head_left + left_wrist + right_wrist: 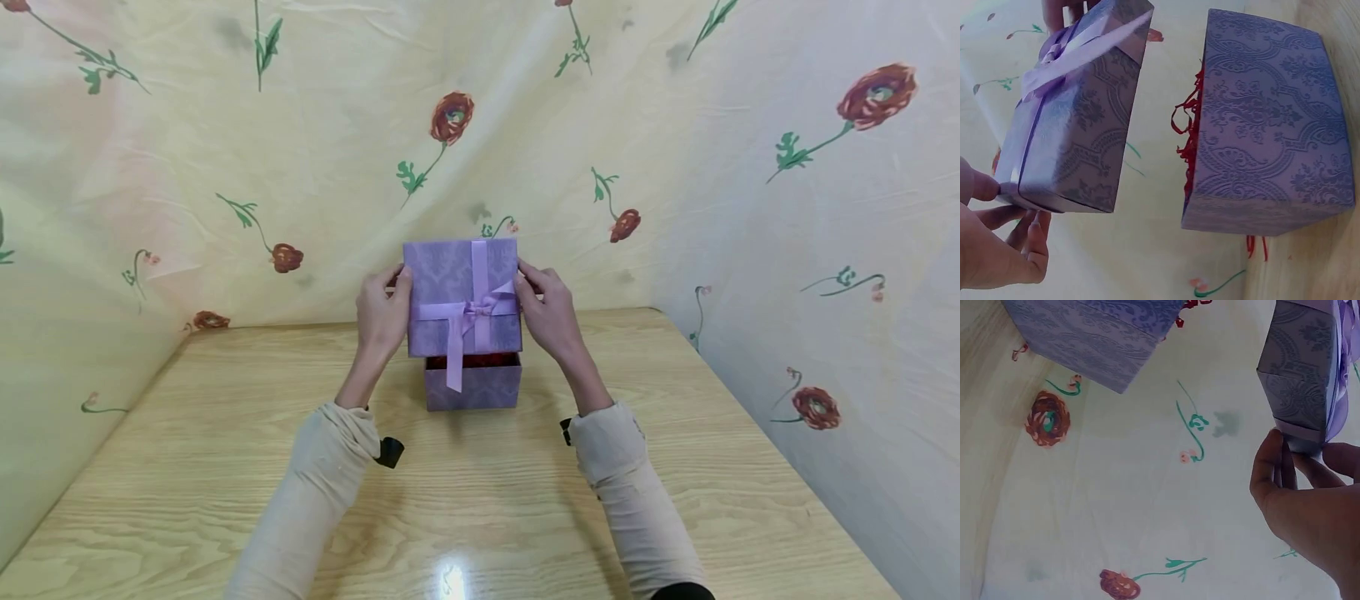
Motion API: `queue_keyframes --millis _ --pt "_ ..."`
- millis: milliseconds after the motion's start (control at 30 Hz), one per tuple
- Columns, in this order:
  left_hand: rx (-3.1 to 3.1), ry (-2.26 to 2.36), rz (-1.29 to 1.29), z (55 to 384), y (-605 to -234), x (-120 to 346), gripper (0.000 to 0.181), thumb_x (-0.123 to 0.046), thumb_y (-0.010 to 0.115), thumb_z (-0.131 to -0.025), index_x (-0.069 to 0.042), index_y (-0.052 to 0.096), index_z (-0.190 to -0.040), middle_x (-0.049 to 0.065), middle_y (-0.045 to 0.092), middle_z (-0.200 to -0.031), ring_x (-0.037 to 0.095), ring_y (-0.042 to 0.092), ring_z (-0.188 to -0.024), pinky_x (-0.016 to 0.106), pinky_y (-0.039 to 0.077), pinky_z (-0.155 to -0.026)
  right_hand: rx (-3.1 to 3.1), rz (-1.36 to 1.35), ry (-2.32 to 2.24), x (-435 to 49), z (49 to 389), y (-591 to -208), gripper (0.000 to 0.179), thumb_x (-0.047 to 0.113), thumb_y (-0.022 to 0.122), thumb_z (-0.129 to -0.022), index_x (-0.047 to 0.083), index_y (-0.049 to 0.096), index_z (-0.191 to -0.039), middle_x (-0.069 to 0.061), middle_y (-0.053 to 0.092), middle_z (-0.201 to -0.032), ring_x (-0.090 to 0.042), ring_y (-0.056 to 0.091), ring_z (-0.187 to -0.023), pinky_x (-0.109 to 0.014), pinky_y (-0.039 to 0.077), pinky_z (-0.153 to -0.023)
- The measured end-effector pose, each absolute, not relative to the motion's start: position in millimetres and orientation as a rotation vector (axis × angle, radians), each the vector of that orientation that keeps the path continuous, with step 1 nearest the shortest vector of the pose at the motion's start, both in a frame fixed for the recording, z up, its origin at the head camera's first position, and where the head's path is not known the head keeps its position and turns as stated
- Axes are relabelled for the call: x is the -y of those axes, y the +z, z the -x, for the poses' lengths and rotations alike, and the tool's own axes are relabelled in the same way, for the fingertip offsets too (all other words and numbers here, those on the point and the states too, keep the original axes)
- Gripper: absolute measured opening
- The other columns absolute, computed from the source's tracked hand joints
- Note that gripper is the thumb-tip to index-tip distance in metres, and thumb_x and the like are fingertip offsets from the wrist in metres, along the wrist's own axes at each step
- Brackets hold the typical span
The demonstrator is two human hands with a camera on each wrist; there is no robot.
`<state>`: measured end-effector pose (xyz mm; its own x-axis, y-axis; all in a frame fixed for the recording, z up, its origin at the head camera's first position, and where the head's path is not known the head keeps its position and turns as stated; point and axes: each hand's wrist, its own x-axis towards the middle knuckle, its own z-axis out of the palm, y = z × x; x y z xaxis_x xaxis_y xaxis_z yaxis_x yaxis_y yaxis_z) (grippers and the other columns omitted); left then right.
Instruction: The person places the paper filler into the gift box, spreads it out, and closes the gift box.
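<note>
A purple patterned gift box lid (442, 275) with a lilac ribbon and bow (480, 308) is held up, apart from the purple box base (472, 387) below it. My left hand (382, 312) grips the lid's left side between thumb and fingers. On the opposite side, my right hand (551, 312) pinches the lid the same way. The base stands on the table, its top uncovered. Red shredded filler (1191, 134) pokes over its rim in the left wrist view. What else lies inside the base is hidden.
The wooden table (225, 467) spreads around the box. A flower-printed cloth (337, 150) hangs behind it and along both sides. A few red filler strands (1257, 247) stick out beyond the base.
</note>
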<state>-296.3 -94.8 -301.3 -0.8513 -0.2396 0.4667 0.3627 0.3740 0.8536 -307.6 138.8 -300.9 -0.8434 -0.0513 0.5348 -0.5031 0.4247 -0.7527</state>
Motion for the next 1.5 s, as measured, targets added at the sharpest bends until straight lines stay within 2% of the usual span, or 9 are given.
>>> queue_keyframes --millis 133,333,433,567,667,833,1033,1300,1500 --pt "2.162 -1.564 0.093 300 -307 95 0.039 -0.02 0.054 -0.106 0.003 0.065 -0.136 0.025 0.067 -0.128 0.036 0.068 -0.108 0.046 0.056 -0.092 2.326 -0.409 1.478 -142 313 -306 0.039 0.014 0.052 -0.109 -0.004 0.058 -0.143 -0.018 0.058 -0.101 -0.02 0.056 -0.088 -0.022 0.051 -0.072" --pt "2.262 -1.576 0.11 306 -316 95 0.04 -0.021 0.053 -0.106 0.0 0.065 -0.138 0.022 0.068 -0.128 0.031 0.069 -0.11 0.043 0.056 -0.093 2.401 -0.303 1.638 -145 324 -316 0.041 0.017 0.05 -0.11 -0.005 0.058 -0.143 -0.023 0.066 -0.116 -0.018 0.059 -0.092 -0.022 0.052 -0.075" --pt "2.291 -1.575 0.11 309 -323 96 0.038 -0.021 0.052 -0.106 0.001 0.07 -0.131 0.019 0.073 -0.113 0.025 0.068 -0.093 0.034 0.055 -0.076 2.432 -0.266 1.661 -145 329 -321 0.041 0.018 0.049 -0.109 -0.004 0.058 -0.144 -0.023 0.067 -0.12 -0.017 0.059 -0.091 -0.022 0.051 -0.074" --pt "2.287 -1.58 0.09 315 -333 96 0.035 -0.021 0.053 -0.106 0.004 0.076 -0.101 0.013 0.066 -0.082 0.02 0.055 -0.07 0.028 0.042 -0.059 2.466 -0.245 1.689 -145 334 -327 0.041 0.017 0.049 -0.109 -0.005 0.057 -0.143 -0.023 0.067 -0.122 -0.017 0.06 -0.092 -0.024 0.053 -0.077" --pt "2.285 -1.576 0.072 319 -340 96 0.033 -0.02 0.055 -0.106 0.005 0.076 -0.1 0.015 0.068 -0.085 0.022 0.059 -0.076 0.03 0.047 -0.067 2.488 -0.229 1.688 -144 338 -332 0.04 0.017 0.049 -0.109 -0.005 0.06 -0.141 -0.02 0.068 -0.119 -0.014 0.061 -0.091 -0.024 0.054 -0.078" --pt "2.303 -1.548 0.052 325 -350 98 0.032 -0.017 0.06 -0.104 0.006 0.073 -0.123 0.023 0.073 -0.112 0.032 0.066 -0.101 0.042 0.053 -0.09 2.534 -0.201 1.636 -143 342 -340 0.039 0.019 0.049 -0.109 -0.004 0.066 -0.136 -0.015 0.066 -0.107 -0.016 0.056 -0.087 -0.024 0.048 -0.073" --pt "2.299 -1.531 0.019 332 -361 99 0.03 -0.017 0.064 -0.103 0.005 0.075 -0.119 0.023 0.074 -0.106 0.032 0.067 -0.097 0.038 0.053 -0.085 2.556 -0.229 1.59 -142 345 -345 0.04 0.019 0.048 -0.108 -0.008 0.066 -0.132 -0.02 0.062 -0.131 -0.027 0.055 -0.118 -0.036 0.047 -0.095" --pt "2.311 -1.575 0.015 335 -367 97 0.032 -0.02 0.061 -0.104 0.004 0.074 -0.122 0.023 0.074 -0.11 0.034 0.068 -0.099 0.042 0.054 -0.09 2.542 -0.203 1.573 -143 349 -349 0.032 0.018 0.051 -0.107 -0.004 0.071 -0.094 -0.004 0.053 -0.077 -0.015 0.048 -0.073 -0.024 0.04 -0.062" --pt "2.348 -1.614 0.015 335 -370 95 0.035 -0.021 0.06 -0.105 0.002 0.072 -0.127 0.021 0.074 -0.107 0.027 0.066 -0.091 0.033 0.053 -0.081 2.567 -0.159 1.599 -145 350 -350 0.035 0.022 0.05 -0.107 -0.004 0.071 -0.096 -0.007 0.059 -0.086 -0.013 0.053 -0.077 -0.021 0.05 -0.066"
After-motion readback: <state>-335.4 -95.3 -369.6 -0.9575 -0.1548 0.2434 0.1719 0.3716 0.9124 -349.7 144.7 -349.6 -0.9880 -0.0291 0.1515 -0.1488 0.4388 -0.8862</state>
